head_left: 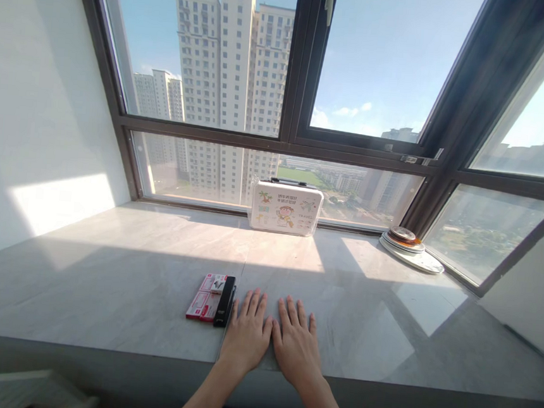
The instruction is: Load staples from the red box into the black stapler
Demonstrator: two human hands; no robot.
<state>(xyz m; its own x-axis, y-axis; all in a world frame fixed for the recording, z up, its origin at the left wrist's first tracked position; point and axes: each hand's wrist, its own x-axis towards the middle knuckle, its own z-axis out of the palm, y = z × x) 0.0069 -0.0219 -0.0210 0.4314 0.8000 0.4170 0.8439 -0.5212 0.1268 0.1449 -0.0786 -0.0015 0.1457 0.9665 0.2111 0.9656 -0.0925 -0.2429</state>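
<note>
Both my hands lie flat, palms down, on the grey marble windowsill (139, 307). My left hand (249, 332) has its fingers stretched forward and holds nothing. Just left of it sits a black stapler (224, 301), beside several small red-and-white boxes (203, 303); one of them carries a picture of a stapler-like shape. My right hand (297, 336) rests close by with fingers spread, holding nothing. The two thumbs nearly meet; whether they touch I cannot tell.
A white case (287, 208) with cartoon prints and a dark handle stands upright against the window. Stacked plates (408, 248) sit in the right corner, an amber dish among them. The sill's front edge (121, 351) runs near my wrists. A white wall (37, 113) bounds the left.
</note>
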